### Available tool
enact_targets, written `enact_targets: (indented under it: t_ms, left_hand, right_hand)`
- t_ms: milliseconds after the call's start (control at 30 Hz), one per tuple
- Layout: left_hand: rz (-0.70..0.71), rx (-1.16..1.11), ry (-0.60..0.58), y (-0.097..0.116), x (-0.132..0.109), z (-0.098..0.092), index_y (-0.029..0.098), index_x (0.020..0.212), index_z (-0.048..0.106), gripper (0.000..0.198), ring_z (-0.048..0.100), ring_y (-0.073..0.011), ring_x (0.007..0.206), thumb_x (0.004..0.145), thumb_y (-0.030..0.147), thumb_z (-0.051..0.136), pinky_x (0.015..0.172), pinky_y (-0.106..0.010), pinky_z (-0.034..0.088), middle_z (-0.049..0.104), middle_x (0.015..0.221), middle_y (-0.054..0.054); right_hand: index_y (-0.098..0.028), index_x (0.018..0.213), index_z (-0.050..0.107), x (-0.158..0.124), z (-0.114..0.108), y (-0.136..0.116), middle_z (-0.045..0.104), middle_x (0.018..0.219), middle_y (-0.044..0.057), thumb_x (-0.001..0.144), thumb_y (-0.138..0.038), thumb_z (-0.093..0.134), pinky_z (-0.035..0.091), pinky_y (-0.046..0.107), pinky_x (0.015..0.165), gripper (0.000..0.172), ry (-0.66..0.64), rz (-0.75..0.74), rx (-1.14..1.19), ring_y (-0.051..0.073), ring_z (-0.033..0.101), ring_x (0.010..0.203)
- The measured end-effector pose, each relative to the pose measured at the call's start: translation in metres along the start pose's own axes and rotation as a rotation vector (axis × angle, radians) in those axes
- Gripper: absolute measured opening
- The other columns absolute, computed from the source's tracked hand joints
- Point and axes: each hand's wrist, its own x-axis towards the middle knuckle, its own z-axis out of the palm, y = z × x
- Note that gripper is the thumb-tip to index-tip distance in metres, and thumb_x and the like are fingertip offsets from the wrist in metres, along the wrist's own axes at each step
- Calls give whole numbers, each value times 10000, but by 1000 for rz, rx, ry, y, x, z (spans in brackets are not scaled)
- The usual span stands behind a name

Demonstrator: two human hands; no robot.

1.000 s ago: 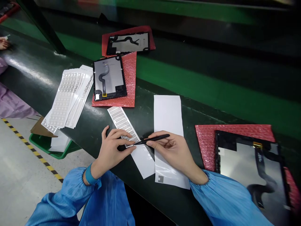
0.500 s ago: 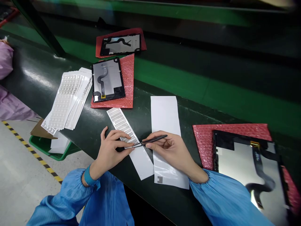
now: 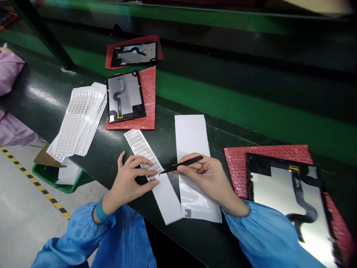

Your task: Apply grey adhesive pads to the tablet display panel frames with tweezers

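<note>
My left hand [image 3: 129, 180] lies on the lower end of a silver-white strip of small adhesive labels [image 3: 139, 145], with its fingers across the strip. My right hand [image 3: 208, 178] grips black tweezers [image 3: 185, 163], whose tips meet the strip's edge by my left fingers. Under the strip runs a white backing paper [image 3: 167, 201]. A wider white sheet [image 3: 191, 139] lies beneath my right hand. To the right, a large tablet panel [image 3: 281, 197] sits on red bubble wrap [image 3: 267, 152], close to my right sleeve.
A fanned stack of label sheets [image 3: 75, 123] lies at left. Beyond it, a tablet panel [image 3: 125, 96] rests on red bubble wrap [image 3: 149, 96], and another panel [image 3: 134, 54] lies farther back. A green bin [image 3: 47, 175] stands below the bench edge, beside pink bags [image 3: 9, 70].
The tweezer tips have moved right, from over my left fingers to the strip's edge. Both hands and the whole scene have shifted slightly in view as my head turned.
</note>
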Motion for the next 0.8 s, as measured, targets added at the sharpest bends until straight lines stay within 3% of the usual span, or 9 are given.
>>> enact_targets:
  t_ms: [100,167,233,333,467,600,700,800]
  left_hand:
    - [154,60,27,7,-2,-7,359,1093,761,264,599,-283,1215,851,461,795,1226,-632,42,689,1261,-24]
    - [275,62,58,16,4,-7,346,1128,738,250,629,-269,1134,884,393,765,1182,-589,180,701,1191,-29]
    - [424,6,1,33,17,-1,333,1109,730,186,658,-210,958,923,334,713,1056,-483,318,712,1029,-5]
    - [686,-27,-142,68,47,23,284,1096,716,156,616,-156,771,963,341,658,864,-399,333,679,834,22]
    - [914,58,-170,114,95,71,236,1165,693,254,585,-171,767,986,401,622,768,-384,281,680,798,10]
    - [939,43,-144,133,129,111,228,1185,698,321,594,-178,797,989,462,599,756,-388,272,725,864,-3]
    - [924,6,-141,136,138,124,237,1134,722,314,575,-171,770,981,483,599,753,-390,274,726,827,8]
    - [904,-25,-153,136,140,126,243,1130,729,296,568,-171,774,976,462,602,742,-392,275,724,807,13]
  right_hand:
    - [-211,855,713,-21,-48,-17,772,709,42,738,-473,911,660,292,621,349,167,-72,-54,233,774,655]
    - [-218,852,715,-42,-88,-23,768,708,37,717,-475,927,659,298,590,359,322,-104,-149,237,770,637]
    - [-216,839,709,-63,-123,-19,762,687,36,689,-478,942,654,298,561,381,455,-108,-211,240,765,615]
    - [-206,817,701,-81,-155,0,760,669,51,678,-502,939,656,310,567,404,552,-124,-222,236,754,579]
    - [-217,823,702,-82,-166,21,770,689,56,704,-502,918,665,333,611,377,607,-177,-213,246,767,620]
    - [-226,830,699,-81,-169,21,772,701,51,712,-489,916,662,339,617,361,651,-189,-190,256,775,653]
    - [-226,849,703,-82,-174,21,778,724,55,730,-455,917,664,344,624,335,660,-182,-162,256,776,662]
    - [-221,866,703,-83,-178,22,784,749,66,745,-451,911,671,362,638,333,650,-152,-145,261,778,675]
